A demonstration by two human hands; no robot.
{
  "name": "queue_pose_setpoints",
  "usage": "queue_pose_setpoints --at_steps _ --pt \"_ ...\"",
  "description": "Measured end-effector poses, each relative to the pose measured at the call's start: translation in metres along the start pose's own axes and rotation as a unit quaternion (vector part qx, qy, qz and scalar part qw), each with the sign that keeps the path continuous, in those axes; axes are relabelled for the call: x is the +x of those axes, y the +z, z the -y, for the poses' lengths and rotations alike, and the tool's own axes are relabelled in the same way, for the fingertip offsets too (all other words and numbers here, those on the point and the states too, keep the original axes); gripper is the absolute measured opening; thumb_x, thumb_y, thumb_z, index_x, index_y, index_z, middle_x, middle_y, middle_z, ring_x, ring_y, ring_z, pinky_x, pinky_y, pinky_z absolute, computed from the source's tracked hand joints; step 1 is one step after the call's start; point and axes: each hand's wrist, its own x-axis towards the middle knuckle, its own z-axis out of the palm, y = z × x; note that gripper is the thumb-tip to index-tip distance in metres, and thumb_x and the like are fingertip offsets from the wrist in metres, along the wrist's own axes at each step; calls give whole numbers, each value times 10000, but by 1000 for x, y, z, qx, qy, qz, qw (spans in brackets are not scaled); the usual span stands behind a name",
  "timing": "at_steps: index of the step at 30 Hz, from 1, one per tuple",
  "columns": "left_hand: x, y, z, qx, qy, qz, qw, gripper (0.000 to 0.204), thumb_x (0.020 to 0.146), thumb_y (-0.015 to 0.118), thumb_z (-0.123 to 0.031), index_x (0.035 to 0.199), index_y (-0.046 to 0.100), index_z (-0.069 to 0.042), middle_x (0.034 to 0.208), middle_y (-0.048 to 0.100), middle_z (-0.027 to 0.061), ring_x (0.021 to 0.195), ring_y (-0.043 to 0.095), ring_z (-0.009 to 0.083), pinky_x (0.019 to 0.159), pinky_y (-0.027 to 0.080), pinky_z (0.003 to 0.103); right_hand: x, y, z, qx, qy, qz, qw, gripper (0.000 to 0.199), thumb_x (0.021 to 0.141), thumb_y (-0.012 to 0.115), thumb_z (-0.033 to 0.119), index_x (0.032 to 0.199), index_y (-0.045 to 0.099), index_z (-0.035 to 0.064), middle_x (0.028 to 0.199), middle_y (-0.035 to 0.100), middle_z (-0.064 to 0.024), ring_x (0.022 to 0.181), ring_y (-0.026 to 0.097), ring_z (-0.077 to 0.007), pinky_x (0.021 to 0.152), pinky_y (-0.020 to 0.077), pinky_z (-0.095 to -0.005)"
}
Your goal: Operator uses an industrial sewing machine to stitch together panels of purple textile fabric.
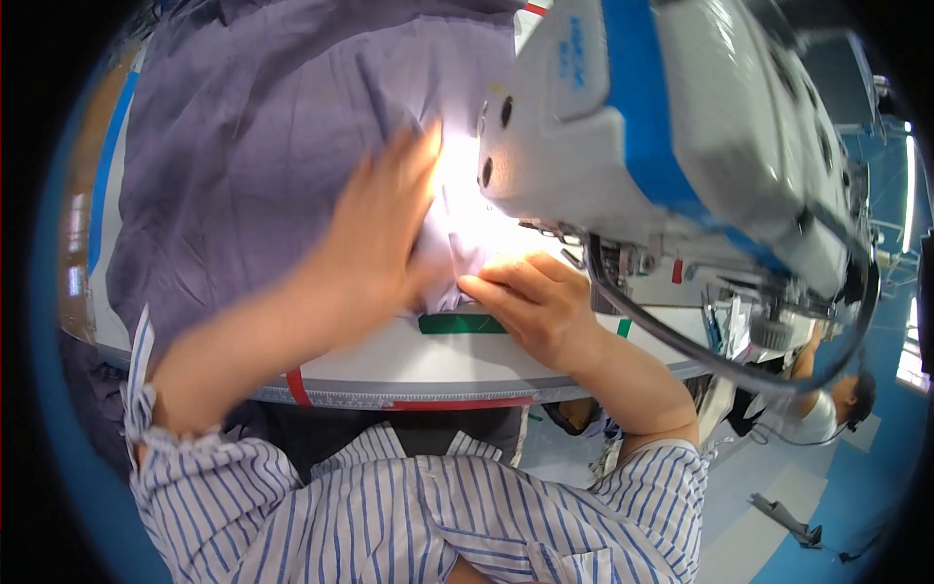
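A large piece of purple fabric (263,136) spreads over the left of the sewing table and runs up to the white and blue sewing machine (642,117). Across the fabric lies my left hand (379,224), blurred, its fingers stretched toward the bright light beside the machine head. My right hand (540,302) is closed at the fabric's near edge, just below the machine head, with thumb and fingers pinching the cloth. Glare washes out the cloth between my hands, and the needle area is hidden behind the machine head.
A strip of green tape (467,323) and a measuring tape (350,399) run along the table's near edge. A black cable (700,360) loops below the machine. Small tools (715,326) stand on the right. Another person (817,409) sits farther right.
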Motion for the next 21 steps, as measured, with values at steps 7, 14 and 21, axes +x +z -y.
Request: queue_pose_setpoints --at_steps 7,14,21 --pt "-17 -43 10 106 32 -13 994 700 798 661 -242 1407 376 -49 1475 337 155 1393 266 329 1146 181 448 -21 16 -22 2 -13 18 1000 323 651 702 73 974 688 86 909 616 -5 778 586 -160 660 494 -278" --pt "-24 14 7 -24 208 117 971 714 792 677 -358 1363 416 -17 1400 426 153 1324 364 330 1107 289 450 -18 7 -21 -40 13 61 997 293 665 693 86 957 696 108 921 628 16 799 594 -155 687 500 -285" --pt "-16 10 17 13 268 146 952 687 784 679 -383 1334 463 -34 1377 462 124 1319 377 286 1128 258 467 -12 8 -24 38 3 -12 999 275 680 686 63 954 695 80 952 660 -19 817 609 -175 680 476 -305"
